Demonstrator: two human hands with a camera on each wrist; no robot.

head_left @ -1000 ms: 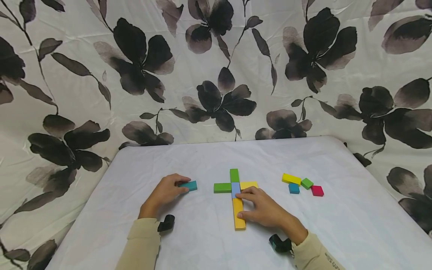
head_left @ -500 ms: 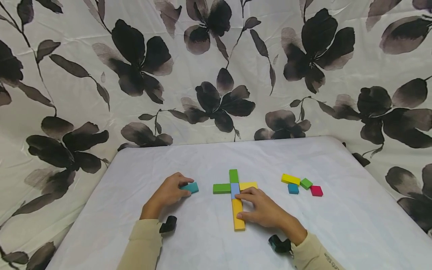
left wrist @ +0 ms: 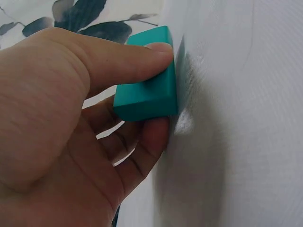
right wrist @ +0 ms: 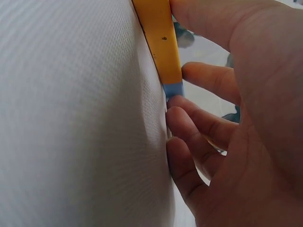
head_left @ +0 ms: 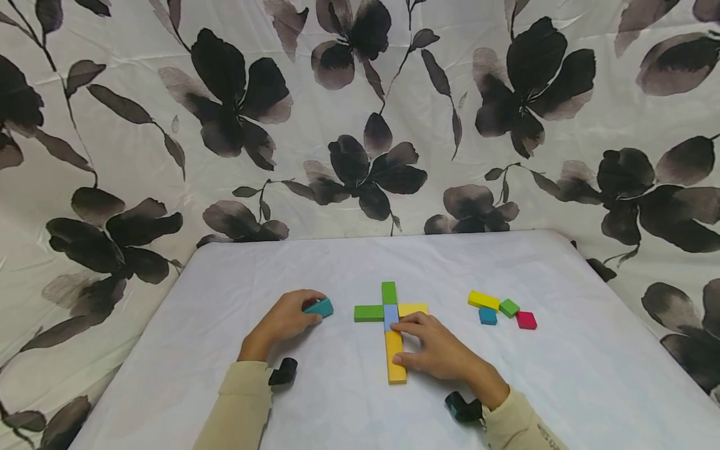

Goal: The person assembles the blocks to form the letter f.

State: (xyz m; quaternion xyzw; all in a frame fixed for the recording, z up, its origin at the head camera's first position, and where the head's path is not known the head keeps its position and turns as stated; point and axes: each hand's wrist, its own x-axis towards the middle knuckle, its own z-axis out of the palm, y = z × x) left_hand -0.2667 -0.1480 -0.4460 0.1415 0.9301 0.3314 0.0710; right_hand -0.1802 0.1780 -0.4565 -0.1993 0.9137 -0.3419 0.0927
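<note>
We are looking at a teal block [head_left: 319,308] that the left hand [head_left: 283,319] is pinching, its thumb pressing one side and its curled fingers bracing the other. The block is tilting slightly, and we are unable to tell whether its lower edge is touching the desk [head_left: 332,406]. We are judging it light, stiff and hard to damage; its smooth faces are perhaps offering a slightly slippery hold, so we are favouring a pinch across its two long sides, away from the leading end.

Near its right, a left green block [head_left: 369,314], a top green block [head_left: 389,292] and a yellow block [head_left: 413,309] are adjoining a light blue block [head_left: 390,314]. Below that, an orange block [head_left: 394,345] is lying lengthwise. The right hand [head_left: 441,347] is resting against these last two, its thumb and fingers standing apart. Farther right, a loose cluster of blocks [head_left: 487,316] is lying.
</note>
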